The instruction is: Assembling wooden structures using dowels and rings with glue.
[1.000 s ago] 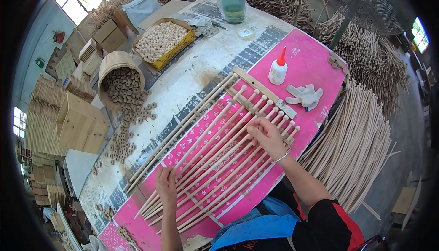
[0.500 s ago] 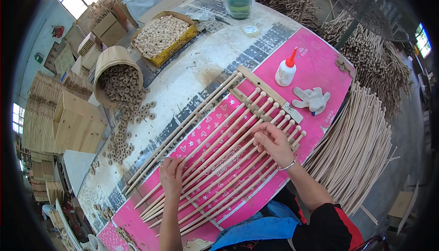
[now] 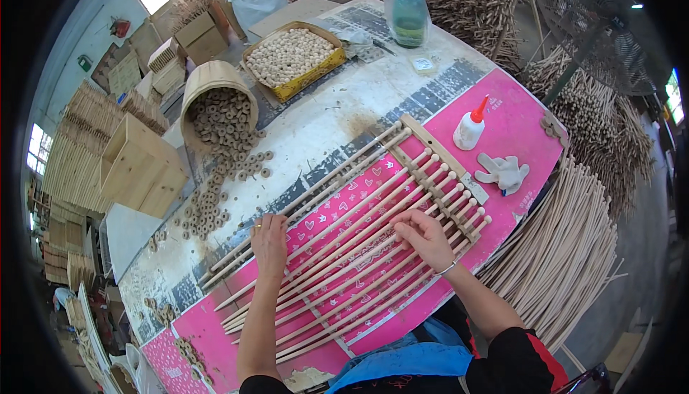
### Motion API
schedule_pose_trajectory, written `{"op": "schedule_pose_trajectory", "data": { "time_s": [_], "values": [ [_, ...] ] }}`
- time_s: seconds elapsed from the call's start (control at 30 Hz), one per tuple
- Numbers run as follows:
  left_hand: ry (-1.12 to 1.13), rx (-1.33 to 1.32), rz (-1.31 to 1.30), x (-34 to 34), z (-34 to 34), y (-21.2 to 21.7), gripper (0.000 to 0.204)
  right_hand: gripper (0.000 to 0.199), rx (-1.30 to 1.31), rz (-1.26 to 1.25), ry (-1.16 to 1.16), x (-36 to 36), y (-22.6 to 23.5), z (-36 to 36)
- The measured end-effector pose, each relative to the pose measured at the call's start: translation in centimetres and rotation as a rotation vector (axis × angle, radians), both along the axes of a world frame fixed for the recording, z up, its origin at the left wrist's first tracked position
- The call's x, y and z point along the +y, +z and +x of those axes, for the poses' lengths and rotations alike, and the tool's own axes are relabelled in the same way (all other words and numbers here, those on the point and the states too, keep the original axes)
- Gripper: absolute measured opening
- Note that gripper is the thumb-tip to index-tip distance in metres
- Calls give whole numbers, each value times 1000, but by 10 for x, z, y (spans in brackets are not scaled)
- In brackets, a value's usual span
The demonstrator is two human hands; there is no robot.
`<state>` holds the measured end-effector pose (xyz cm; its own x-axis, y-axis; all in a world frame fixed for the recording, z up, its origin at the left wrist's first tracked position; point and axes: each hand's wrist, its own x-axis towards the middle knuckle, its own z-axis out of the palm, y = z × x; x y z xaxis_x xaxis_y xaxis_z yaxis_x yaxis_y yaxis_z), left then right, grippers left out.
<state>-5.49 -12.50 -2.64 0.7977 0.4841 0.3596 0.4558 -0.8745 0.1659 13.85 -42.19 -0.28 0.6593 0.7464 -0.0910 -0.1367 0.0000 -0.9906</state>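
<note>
Several long pale wooden rods [image 3: 337, 253] with round knobs at their far ends lie side by side, slanting across the pink sheet [image 3: 334, 204]. Near the knobs they pass a notched wooden bar [image 3: 443, 200]. My left hand [image 3: 270, 245] is closed, with its fingertips on a wooden rod at the left side of the row; its palm side is hidden. Over the middle rods, close to the bar, my right hand [image 3: 426, 242] has thumb and fingers drawn together. Whether anything is between them is hidden.
Farther off stand a tipped wooden bucket [image 3: 215, 78] spilling wooden rings [image 3: 208, 200], a yellow box of wooden balls [image 3: 316, 74] and a bagged bottle [image 3: 409, 13]. To the right are a glue bottle [image 3: 469, 132], a white glove [image 3: 502, 173] and bundled rods [image 3: 556, 250].
The view has shifted, so the table sits farther right. My left hand has moved left and away toward the outer rods. My right hand has drawn back from the knobs.
</note>
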Motion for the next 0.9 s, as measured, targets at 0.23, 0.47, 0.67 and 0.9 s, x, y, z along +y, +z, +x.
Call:
{"op": "schedule_pose_trajectory", "data": {
  "time_s": [0.23, 0.47, 0.67, 0.9],
  "values": [
    [-36, -194, -154, -52, -42, 53, 7, 35, 153, 64, 67, 54, 1, -20],
    [-7, -216, -197, -100, -114, 69, 8, 34, 412, 190, 182, 74, -1, -48],
    [107, -266, -343, -120, -164, 66, 11, 28, 346, 176, 14, 53, 20, -37],
    [157, -290, -415, -127, -186, 62, 21, 32, 238, 196, 32, 31, 17, -16]
  ]
}}
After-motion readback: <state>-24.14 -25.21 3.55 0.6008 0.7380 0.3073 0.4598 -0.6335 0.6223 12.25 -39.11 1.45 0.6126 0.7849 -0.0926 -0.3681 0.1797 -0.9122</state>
